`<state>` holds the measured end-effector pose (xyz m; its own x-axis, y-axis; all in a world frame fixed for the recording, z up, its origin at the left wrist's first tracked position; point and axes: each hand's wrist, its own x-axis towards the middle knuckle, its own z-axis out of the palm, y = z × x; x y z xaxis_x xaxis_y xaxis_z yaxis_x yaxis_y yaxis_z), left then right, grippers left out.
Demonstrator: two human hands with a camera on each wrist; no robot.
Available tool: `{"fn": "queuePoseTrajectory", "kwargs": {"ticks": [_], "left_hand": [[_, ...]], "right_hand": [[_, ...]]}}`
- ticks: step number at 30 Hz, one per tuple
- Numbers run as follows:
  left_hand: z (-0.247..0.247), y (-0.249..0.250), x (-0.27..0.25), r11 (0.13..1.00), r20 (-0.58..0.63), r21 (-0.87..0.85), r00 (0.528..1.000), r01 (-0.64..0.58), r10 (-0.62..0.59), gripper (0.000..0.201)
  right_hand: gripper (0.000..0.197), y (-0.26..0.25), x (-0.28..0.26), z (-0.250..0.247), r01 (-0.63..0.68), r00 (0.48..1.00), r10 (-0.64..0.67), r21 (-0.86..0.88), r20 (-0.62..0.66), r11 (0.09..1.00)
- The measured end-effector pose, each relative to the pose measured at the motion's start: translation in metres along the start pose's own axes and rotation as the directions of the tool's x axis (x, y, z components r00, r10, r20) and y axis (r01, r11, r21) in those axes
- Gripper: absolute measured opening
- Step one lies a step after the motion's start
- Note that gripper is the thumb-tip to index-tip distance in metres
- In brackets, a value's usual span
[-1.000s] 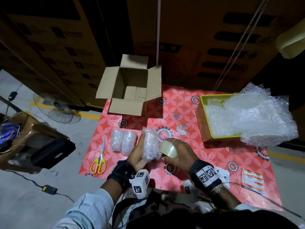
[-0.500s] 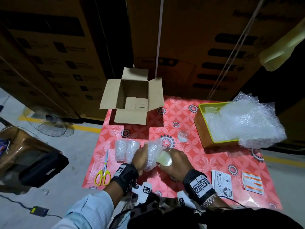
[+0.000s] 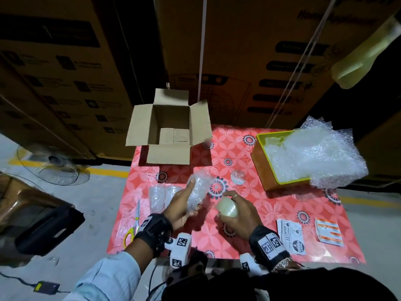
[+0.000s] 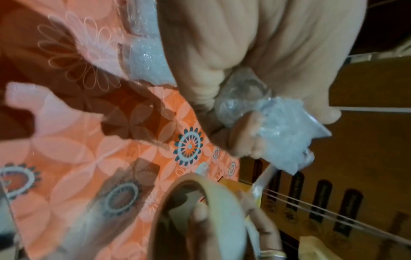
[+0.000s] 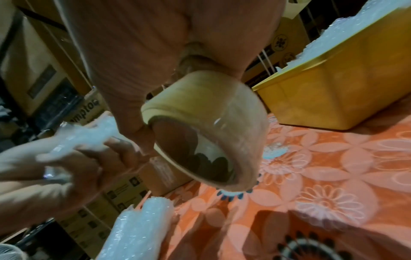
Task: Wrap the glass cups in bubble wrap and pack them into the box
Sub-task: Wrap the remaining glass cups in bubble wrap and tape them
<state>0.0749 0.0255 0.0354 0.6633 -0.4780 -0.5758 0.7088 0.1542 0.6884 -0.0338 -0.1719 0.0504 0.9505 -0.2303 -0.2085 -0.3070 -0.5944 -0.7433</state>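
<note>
A glossy orange-pink tablecloth printed with pale petal flowers and dark toothed rosettes (image 3: 271, 205) covers the table. The left hand (image 3: 181, 206) is raised over its near left part, fingers and thumb curled round a glass cup rolled in clear, knobbly bubble wrap (image 3: 198, 193), tilted with one end toward the far edge. Just to its right, apart from it, the right hand (image 3: 237, 215) grips a fat roll of clear, shiny packing tape on a brown card core (image 3: 227, 208); the thumb reaches into the core, and a thin strip of tape runs from the roll toward the wrapped cup in the left wrist view. Two more bubble-wrapped cups (image 3: 165, 197) lie side by side on the cloth, just left of the left hand, with yellow-handled scissors (image 3: 133, 224) near the left edge. A bare clear glass cup (image 3: 237, 178) stands near the middle. An open brown corrugated cardboard box (image 3: 169, 129), flaps spread, sits at the far left corner. At the far right a yellow rectangular plastic tub (image 3: 269, 170) holds crumpled bubble-wrap sheets (image 3: 314, 155) spilling over its right side. White printed labels (image 3: 291, 235) and orange-striped stickers (image 3: 328, 232) lie near the near right corner; their writing is too small to read. Tall brown cartons with dark printed panels (image 3: 65, 72) stand behind.
</note>
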Motion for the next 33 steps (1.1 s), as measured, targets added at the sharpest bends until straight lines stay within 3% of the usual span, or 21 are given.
{"fn": "queuePoseTrajectory", "kwargs": {"ticks": [3,6,8,12,14,16,18,23,27,30,33], "left_hand": [[-0.003,0.0,0.001,0.978,0.144,-0.035,0.969,0.207,-0.2,0.067],[-0.002,-0.009,0.001,0.927,0.316,-0.062,0.888,0.37,-0.334,0.077],[0.001,-0.017,0.004,0.916,0.277,-0.069,0.89,0.395,-0.363,0.068],[0.009,-0.026,0.01,0.948,0.236,0.06,0.918,0.314,-0.319,0.077],[0.016,-0.025,0.006,0.964,0.19,0.175,0.954,0.202,-0.234,0.067],[0.019,-0.028,0.006,0.959,0.187,0.269,0.972,0.087,-0.141,0.06],[0.017,-0.038,0.014,0.945,0.154,0.327,0.987,-0.01,-0.043,0.073],[0.022,-0.043,0.018,0.967,0.02,0.25,0.999,-0.052,0.049,0.096],[0.024,-0.045,0.016,0.978,0.023,0.192,0.997,-0.08,0.077,0.082],[0.029,-0.046,0.012,0.965,0.088,0.236,0.992,-0.112,0.094,0.06],[0.031,-0.045,0.009,0.944,0.118,0.314,0.991,-0.098,0.063,0.048]], "right_hand": [[0.052,0.008,-0.003,-0.007,-0.02,0.999,0.02,-0.01,-0.046,1.0],[0.053,0.004,-0.004,-0.01,-0.003,1.0,0.002,-0.038,-0.03,0.999],[0.058,0.002,-0.003,-0.009,-0.001,1.0,0.0,-0.085,-0.007,0.996],[0.059,-0.003,-0.002,-0.008,-0.037,0.999,0.037,-0.132,0.001,0.991],[0.05,-0.005,-0.002,-0.008,-0.039,0.999,0.04,-0.129,0.004,0.991],[0.054,-0.008,-0.003,-0.008,-0.037,0.999,0.037,-0.134,0.0,0.99],[0.061,-0.007,-0.002,-0.011,-0.033,0.999,0.033,-0.129,0.0,0.991],[0.078,-0.004,0.0,-0.023,-0.011,0.998,0.019,-0.136,0.058,0.991],[0.076,0.002,0.002,-0.02,-0.054,0.992,0.074,-0.173,0.106,0.983],[0.065,0.003,0.004,-0.019,-0.076,0.989,0.104,-0.241,0.107,0.968],[0.069,0.006,0.007,-0.017,-0.104,0.981,0.145,-0.28,0.129,0.954]]}}
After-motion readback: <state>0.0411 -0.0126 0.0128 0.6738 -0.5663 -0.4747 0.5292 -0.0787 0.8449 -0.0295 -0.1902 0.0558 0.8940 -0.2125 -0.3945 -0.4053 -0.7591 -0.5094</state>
